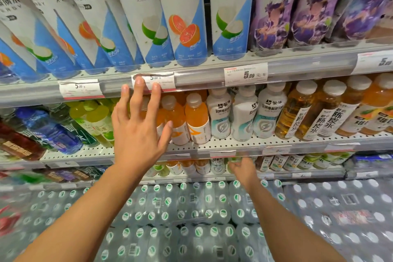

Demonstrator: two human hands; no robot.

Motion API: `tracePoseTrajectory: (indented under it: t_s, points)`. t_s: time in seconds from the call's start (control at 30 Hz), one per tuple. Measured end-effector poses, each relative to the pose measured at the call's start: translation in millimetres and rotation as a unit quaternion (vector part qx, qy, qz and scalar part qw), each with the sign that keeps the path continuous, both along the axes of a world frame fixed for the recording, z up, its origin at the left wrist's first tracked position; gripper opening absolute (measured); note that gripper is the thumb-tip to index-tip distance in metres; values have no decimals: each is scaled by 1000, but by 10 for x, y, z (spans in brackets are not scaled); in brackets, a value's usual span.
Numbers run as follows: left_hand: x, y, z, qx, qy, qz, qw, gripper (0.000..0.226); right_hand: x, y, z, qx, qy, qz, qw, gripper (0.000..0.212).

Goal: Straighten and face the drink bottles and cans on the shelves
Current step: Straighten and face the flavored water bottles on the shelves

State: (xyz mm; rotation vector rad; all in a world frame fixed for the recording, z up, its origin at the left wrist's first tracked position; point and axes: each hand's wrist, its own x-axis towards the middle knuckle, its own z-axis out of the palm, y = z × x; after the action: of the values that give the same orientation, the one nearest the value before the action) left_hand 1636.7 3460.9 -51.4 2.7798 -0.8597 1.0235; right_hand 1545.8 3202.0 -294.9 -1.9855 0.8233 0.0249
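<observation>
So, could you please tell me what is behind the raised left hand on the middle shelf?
Orange drink bottles stand behind the left hand, their caps and labels showing beside its open fingers. The hand covers the bottles further left, so their facing cannot be seen.

Orange drink bottles (196,119) with white caps stand upright on the middle shelf (234,144), labels facing forward. Just right of them on that shelf stand white bottles (242,115), then amber tea bottles (306,110). Above that shelf, tall white-and-blue bottles (185,13) line up, fronts out.
</observation>
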Motion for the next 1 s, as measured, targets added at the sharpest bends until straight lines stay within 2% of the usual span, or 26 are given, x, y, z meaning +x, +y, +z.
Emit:
tracePoseTrajectory:
  t_s: [0.07,0.17,0.3,0.47,0.6,0.73,0.87,0.93,1.0]
  points:
    - [27,16,4,16,-11,0,1000,84,125,-36,-28,35,-33,-33,998,26]
    - [44,3,-15,19,-18,6,1000,85,179,-53,-68,19,-39,-39,998,28]
    - [50,-15,-50,12,-26,6,1000,84,4,4,-118,-87,-26,4,996,38]
    - [32,-34,-42,-3,-22,-4,1000,82,-278,137,-239,-225,-69,103,966,36]
    - [-27,-46,-11,-27,-1,-12,1000,81,-350,90,-183,-243,-63,99,963,31]
    - [-76,14,-49,-100,31,-86,991,77,-522,106,42,-204,-132,56,969,30]
    - [-375,434,-764,-211,126,-181,952,46,-805,248,342,-133,-166,25,977,32]
    - [-525,698,-1257,-223,228,-157,935,31,-941,345,474,-100,-162,21,981,33]
    - [-528,891,-1699,-226,344,-79,908,29,-1038,456,591,-88,-144,23,985,32]
